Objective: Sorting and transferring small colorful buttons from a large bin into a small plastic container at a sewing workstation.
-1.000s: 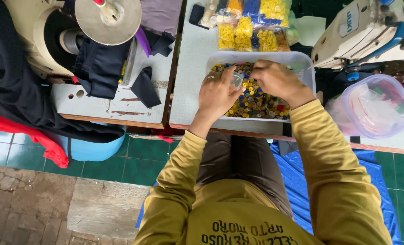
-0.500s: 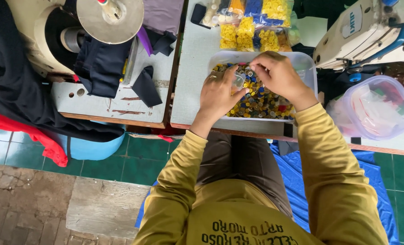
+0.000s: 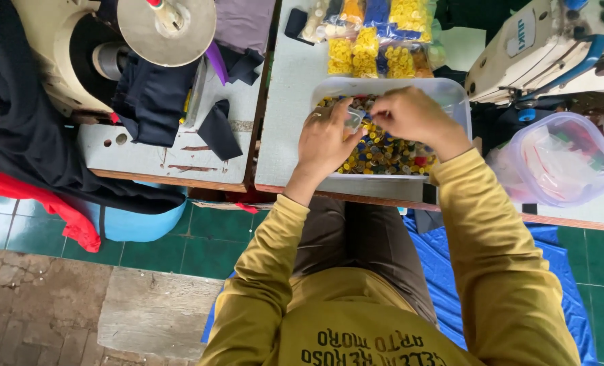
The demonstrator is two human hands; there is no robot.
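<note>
A clear rectangular plastic tub [image 3: 451, 91] full of mixed coloured buttons [image 3: 390, 152] stands at the table's near edge. Both my hands are over it. My left hand [image 3: 326, 139] pinches a small clear plastic bag [image 3: 353, 120] at its edge. My right hand [image 3: 410, 115] has its fingers curled at the same bag's mouth, fingertips close together; whether they hold a button is hidden. Yellow sleeves cover both my arms.
Small bags of sorted yellow, orange and blue buttons [image 3: 373, 34] lie beyond the tub. A white sewing machine [image 3: 546, 41] stands at the right, with a round lidded clear container [image 3: 559, 159] in front of it. Another machine [image 3: 112, 47] and dark fabric [image 3: 153, 95] fill the left table.
My two hands have come closer together over the tub, and a small clear bag now shows between them. The tub and the rest stay where they were.
</note>
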